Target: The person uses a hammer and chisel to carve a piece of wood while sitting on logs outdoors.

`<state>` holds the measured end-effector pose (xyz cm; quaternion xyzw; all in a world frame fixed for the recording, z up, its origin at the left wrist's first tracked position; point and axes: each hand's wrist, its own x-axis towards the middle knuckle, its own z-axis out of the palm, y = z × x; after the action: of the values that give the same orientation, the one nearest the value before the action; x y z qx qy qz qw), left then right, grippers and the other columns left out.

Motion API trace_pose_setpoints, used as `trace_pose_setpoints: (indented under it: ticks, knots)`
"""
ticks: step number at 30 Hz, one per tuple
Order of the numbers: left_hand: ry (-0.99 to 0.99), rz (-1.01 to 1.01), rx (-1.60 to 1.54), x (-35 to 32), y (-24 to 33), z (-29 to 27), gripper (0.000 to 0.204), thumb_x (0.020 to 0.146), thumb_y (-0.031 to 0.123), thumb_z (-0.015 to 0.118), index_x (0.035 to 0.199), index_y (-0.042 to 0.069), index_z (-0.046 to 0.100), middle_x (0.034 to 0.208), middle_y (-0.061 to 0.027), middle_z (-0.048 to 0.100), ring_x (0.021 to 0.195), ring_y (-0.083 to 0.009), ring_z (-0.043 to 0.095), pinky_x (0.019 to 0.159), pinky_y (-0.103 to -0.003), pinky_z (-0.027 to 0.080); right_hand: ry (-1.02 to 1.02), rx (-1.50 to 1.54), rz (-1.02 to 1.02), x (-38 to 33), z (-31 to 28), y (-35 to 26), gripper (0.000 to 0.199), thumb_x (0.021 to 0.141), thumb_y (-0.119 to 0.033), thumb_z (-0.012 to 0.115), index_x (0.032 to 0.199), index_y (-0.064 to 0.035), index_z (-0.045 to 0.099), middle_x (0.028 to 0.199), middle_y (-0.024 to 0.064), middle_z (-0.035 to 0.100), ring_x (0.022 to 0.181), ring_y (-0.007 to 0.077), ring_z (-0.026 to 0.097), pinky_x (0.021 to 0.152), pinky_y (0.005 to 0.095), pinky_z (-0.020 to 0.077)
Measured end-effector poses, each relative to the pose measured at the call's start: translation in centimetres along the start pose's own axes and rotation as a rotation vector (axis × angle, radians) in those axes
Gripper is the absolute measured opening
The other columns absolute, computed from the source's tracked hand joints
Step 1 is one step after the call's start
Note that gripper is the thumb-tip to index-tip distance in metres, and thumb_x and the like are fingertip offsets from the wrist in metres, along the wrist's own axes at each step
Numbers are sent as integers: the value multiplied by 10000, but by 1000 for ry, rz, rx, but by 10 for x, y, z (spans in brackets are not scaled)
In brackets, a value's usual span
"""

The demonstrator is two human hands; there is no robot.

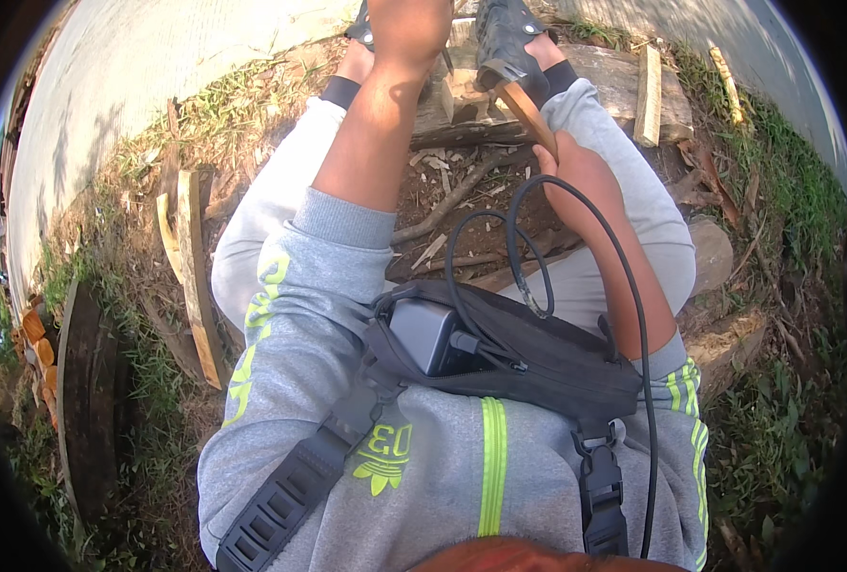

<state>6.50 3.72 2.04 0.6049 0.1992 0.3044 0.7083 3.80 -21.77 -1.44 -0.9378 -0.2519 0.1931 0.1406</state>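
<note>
My right hand [581, 181] is closed around the wooden handle [526, 112] of a short tool. Its grey metal head [502, 71] is over the log by my right shoe; whether it is a hatchet or a hammer I cannot tell. My left arm reaches to the top edge, where my left hand [409, 30] is curled in a fist, seen from the back. Its fingers are mostly hidden, and a thin dark piece [448, 59] shows beside it. Just below, a pale piece of wood [449, 95] is on the big log [609, 91] between my feet.
Wood chips [433, 172] and sticks litter the soil between my legs. Split wood strips [195, 276] are at the left, another [649, 95] on the log. A cable [645, 381] loops from my waist bag [538, 362] past my right forearm. Pale pavement [109, 124] borders the grass.
</note>
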Motion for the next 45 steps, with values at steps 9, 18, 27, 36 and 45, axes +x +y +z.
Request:
trace_pose_setpoints:
  ticks: [9, 18, 27, 36, 45]
  knots:
    - [-9, -8, 124, -3, 5, 3, 313, 1036, 206, 667, 737, 131, 616, 598, 58, 546, 500, -65, 462, 466, -280, 352, -19, 19, 14, -1, -2, -1, 355, 1097, -345, 533, 1098, 3, 599, 883, 291, 702, 893, 497, 686, 782, 583, 518]
    - [65, 197, 252, -2, -4, 11, 234, 984, 212, 704, 851, 23, 667, 634, 11, 594, 568, -129, 551, 545, -343, 454, 7, 15, -2, -1, 2, 2, 358, 1084, -359, 543, 1079, -5, 598, 865, 268, 713, 886, 477, 700, 784, 578, 535]
    - [-40, 152, 394, -17, 6, 23, 259, 945, 223, 711, 901, -32, 702, 672, -103, 667, 624, -167, 625, 596, -387, 499, 91, 350, 12, 6, -7, 27, 385, 1086, -373, 577, 1045, 5, 639, 771, 200, 670, 731, 358, 676, 703, 465, 513]
    - [-26, 212, 253, -23, -12, 29, 272, 857, 294, 742, 770, 38, 719, 678, -134, 702, 615, -300, 675, 632, -397, 551, 375, 449, -292, -20, -175, -60, 312, 1146, -328, 534, 950, -86, 555, 676, -75, 447, 547, 15, 376, 468, 224, 288]
    - [-36, 137, 288, -29, -2, 27, 224, 864, 295, 712, 861, 77, 762, 794, -149, 739, 749, -345, 717, 722, -445, 566, 307, 34, -260, -15, -187, -55, 342, 1148, -309, 519, 1090, 7, 637, 703, -48, 450, 628, 39, 393, 553, 256, 330]
